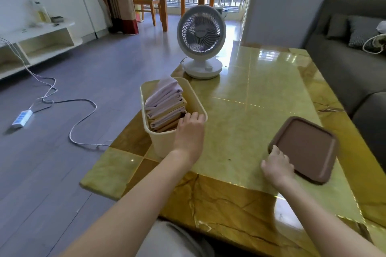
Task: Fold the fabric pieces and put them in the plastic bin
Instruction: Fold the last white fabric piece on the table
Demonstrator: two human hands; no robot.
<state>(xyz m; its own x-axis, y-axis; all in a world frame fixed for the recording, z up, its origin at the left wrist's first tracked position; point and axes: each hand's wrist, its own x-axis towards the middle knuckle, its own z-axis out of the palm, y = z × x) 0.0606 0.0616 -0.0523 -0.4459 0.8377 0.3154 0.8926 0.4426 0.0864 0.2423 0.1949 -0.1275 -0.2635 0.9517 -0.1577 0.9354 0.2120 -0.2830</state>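
Observation:
A cream plastic bin (165, 144) stands near the left edge of the yellow marble table (250, 110). Inside it several folded fabric pieces (165, 104), pale lilac and tan, stand packed on edge. My left hand (189, 129) rests on the bin's near right rim, with its fingers curled over the edge beside the fabric. A brown square lid (309, 148) lies flat on the table to the right. My right hand (276, 166) grips that lid's near left corner.
A white desk fan (201, 41) stands on the table's far left corner, behind the bin. A grey sofa (355, 64) runs along the right side. On the floor to the left lie a cable and a power strip (22, 118).

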